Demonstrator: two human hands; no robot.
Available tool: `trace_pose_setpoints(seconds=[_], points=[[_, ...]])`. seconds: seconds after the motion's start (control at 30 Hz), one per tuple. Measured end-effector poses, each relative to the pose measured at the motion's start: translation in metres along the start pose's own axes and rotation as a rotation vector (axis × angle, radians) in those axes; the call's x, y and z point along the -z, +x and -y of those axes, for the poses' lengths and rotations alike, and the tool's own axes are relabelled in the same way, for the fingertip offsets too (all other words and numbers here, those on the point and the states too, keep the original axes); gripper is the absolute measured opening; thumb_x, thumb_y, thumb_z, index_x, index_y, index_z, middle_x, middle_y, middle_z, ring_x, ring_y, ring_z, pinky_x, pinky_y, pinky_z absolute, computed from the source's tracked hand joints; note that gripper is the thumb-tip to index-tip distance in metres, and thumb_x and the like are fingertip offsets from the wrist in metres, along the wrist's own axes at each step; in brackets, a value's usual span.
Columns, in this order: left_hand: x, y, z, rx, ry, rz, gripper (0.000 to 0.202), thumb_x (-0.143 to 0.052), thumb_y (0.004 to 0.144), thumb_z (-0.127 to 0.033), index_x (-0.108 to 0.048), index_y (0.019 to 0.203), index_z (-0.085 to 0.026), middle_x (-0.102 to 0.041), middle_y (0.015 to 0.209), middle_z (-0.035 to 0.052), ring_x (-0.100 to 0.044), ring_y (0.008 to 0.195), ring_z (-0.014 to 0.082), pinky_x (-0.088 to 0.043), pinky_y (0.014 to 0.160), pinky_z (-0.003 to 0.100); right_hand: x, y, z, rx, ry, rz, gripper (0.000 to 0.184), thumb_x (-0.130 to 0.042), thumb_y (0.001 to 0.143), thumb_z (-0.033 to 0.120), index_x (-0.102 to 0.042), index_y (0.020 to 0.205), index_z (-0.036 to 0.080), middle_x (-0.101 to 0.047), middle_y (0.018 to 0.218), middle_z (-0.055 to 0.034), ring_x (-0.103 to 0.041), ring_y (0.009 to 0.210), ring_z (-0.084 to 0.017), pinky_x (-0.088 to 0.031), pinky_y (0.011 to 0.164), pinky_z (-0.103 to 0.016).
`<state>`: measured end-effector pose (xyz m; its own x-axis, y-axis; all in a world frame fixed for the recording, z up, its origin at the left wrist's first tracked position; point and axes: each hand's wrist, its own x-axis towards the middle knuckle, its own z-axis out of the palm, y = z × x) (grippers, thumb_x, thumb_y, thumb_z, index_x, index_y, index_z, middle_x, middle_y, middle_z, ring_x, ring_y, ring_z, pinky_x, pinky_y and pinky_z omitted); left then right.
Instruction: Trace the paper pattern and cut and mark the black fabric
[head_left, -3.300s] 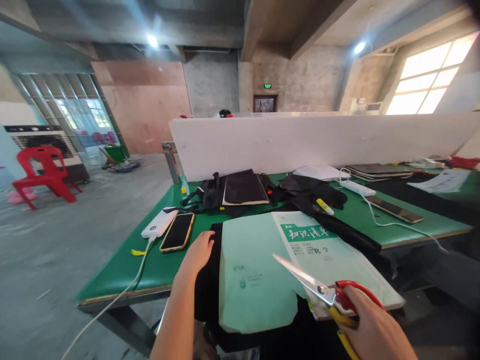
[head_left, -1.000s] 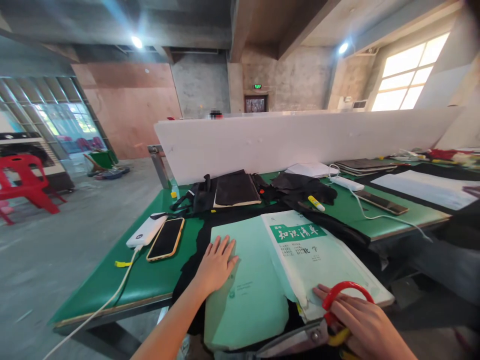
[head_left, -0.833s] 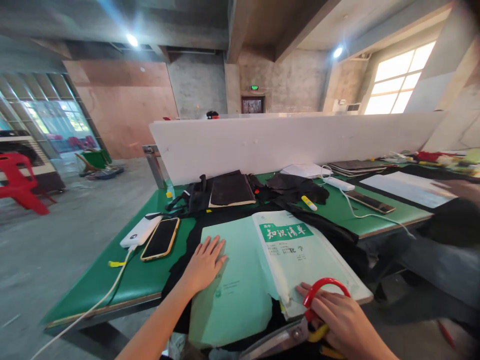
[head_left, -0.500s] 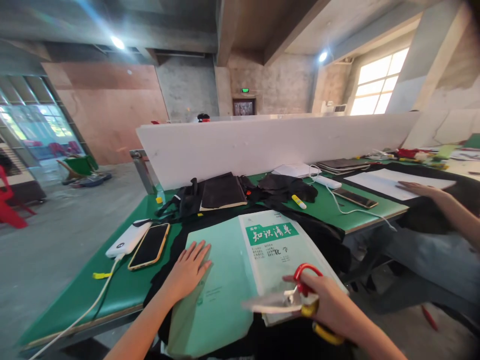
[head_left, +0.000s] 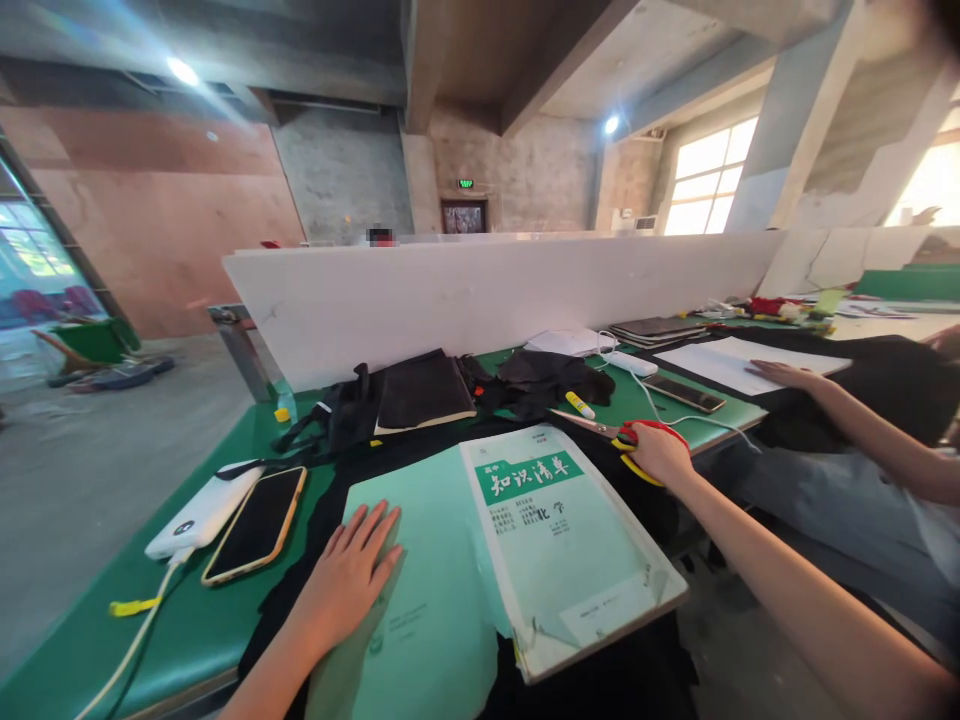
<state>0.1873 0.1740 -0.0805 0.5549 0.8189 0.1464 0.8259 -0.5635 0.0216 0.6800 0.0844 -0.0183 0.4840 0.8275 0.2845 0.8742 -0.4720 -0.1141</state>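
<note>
On the far left of the green table [head_left: 199,632] lies a white power bank [head_left: 201,510] with a cord coming out of it; a dark phone [head_left: 255,523] lies just beside it; next comes a black cloth [head_left: 319,505], spread out under the papers. The left hand [head_left: 341,575] lies flat on a pale green sheet [head_left: 427,560], palm down, fingers straight and a little apart, holding nothing; the sheet lies on the black cloth, and its right side goes under a thick green book [head_left: 559,540] that lies flat. Past the far right corner of the book, the right hand [head_left: 660,452] has its fingers curled tight round the red and yellow handles of the scissors [head_left: 600,428]; the blades are together and point left, low over the black cloth; I cannot tell if they touch it. A small yellow and white stick [head_left: 579,404] lies just behind the blades; far to the right, another person's hand [head_left: 780,372] rests flat on a white sheet [head_left: 724,362]; a long white board [head_left: 480,290] stands along the back of the table.
</note>
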Motion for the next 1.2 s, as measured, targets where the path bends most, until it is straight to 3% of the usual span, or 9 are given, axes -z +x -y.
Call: trace_pose_setpoints(seconds=[0.13, 0.33, 0.5, 0.63, 0.77, 0.93, 1.1, 1.2], points=[[-0.002, 0.0, 0.0, 0.0, 0.045, 0.003, 0.058, -0.022, 0.089, -0.054, -0.025, 0.141, -0.029, -0.021, 0.149, -0.0037, -0.016, 0.138, 0.0227, -0.025, 0.109, 0.046, 0.005, 0.032, 0.003, -0.038, -0.041, -0.069, 0.023, -0.052, 0.078, 0.032, -0.061, 0.093, 0.017, -0.066, 0.09, -0.0112, -0.062, 0.082, -0.023, -0.036, 0.06, -0.027], [-0.003, 0.003, 0.002, -0.015, 0.06, -0.012, 0.058, -0.026, 0.089, -0.055, -0.023, 0.141, -0.03, -0.022, 0.149, -0.003, -0.018, 0.137, 0.0244, -0.027, 0.108, 0.048, 0.052, 0.116, 0.015, -0.041, -0.16, -0.284, 0.031, -0.041, 0.085, 0.027, -0.052, 0.108, 0.01, -0.063, 0.096, -0.0167, -0.059, 0.089, -0.027, -0.038, 0.069, -0.031], [-0.005, 0.002, 0.005, -0.025, 0.049, -0.028, 0.059, -0.029, 0.088, -0.056, -0.018, 0.141, -0.033, -0.019, 0.149, -0.0047, -0.016, 0.137, 0.0246, -0.029, 0.108, 0.047, 0.089, 0.175, 0.045, 0.047, -0.239, -0.358, 0.033, -0.038, 0.084, 0.017, -0.046, 0.114, 0.006, -0.06, 0.099, -0.0184, -0.057, 0.088, -0.028, -0.038, 0.069, -0.033], [-0.003, 0.002, 0.003, -0.028, 0.057, -0.037, 0.059, -0.028, 0.088, -0.056, -0.019, 0.141, -0.033, -0.02, 0.149, -0.0046, -0.016, 0.137, 0.0241, -0.029, 0.108, 0.047, 0.092, 0.202, 0.074, 0.122, -0.261, -0.358, 0.036, -0.034, 0.084, 0.014, -0.041, 0.12, 0.007, -0.057, 0.107, -0.0191, -0.056, 0.092, -0.028, -0.038, 0.071, -0.034], [0.002, 0.001, 0.001, -0.022, 0.054, -0.035, 0.057, -0.027, 0.089, -0.055, -0.02, 0.141, -0.032, -0.021, 0.149, -0.0041, -0.016, 0.138, 0.0237, -0.028, 0.108, 0.047, 0.06, 0.197, 0.088, 0.159, -0.256, -0.282, 0.035, -0.04, 0.085, 0.02, -0.042, 0.117, 0.007, -0.06, 0.102, -0.0179, -0.057, 0.089, -0.026, -0.039, 0.069, -0.032], [0.012, 0.0, -0.005, 0.011, 0.035, 0.017, 0.057, -0.022, 0.09, -0.055, -0.023, 0.141, -0.031, -0.021, 0.149, -0.0038, -0.015, 0.138, 0.0239, -0.024, 0.109, 0.05, 0.019, 0.161, 0.09, 0.188, -0.273, -0.194, 0.031, -0.046, 0.079, 0.014, -0.047, 0.11, 0.009, -0.061, 0.1, -0.0175, -0.06, 0.086, -0.027, -0.04, 0.071, -0.033], [0.02, -0.001, -0.011, 0.049, 0.025, 0.07, 0.057, -0.018, 0.09, -0.055, -0.022, 0.141, -0.031, -0.018, 0.149, -0.0048, -0.013, 0.138, 0.0253, -0.02, 0.109, 0.056, 0.032, 0.125, 0.1, 0.142, -0.266, -0.266, 0.029, -0.035, 0.084, 0.014, -0.043, 0.111, 0.005, -0.059, 0.098, -0.021, -0.06, 0.084, -0.03, -0.04, 0.068, -0.036], [0.022, -0.001, -0.012, 0.054, 0.006, 0.08, 0.056, -0.017, 0.09, -0.055, -0.02, 0.142, -0.032, -0.016, 0.15, -0.0055, -0.011, 0.138, 0.0249, -0.02, 0.109, 0.055, 0.042, 0.088, 0.111, 0.165, -0.169, -0.24, 0.029, -0.04, 0.084, 0.024, -0.043, 0.108, 0.008, -0.06, 0.088, -0.0171, -0.06, 0.077, -0.027, -0.038, 0.064, -0.032]])
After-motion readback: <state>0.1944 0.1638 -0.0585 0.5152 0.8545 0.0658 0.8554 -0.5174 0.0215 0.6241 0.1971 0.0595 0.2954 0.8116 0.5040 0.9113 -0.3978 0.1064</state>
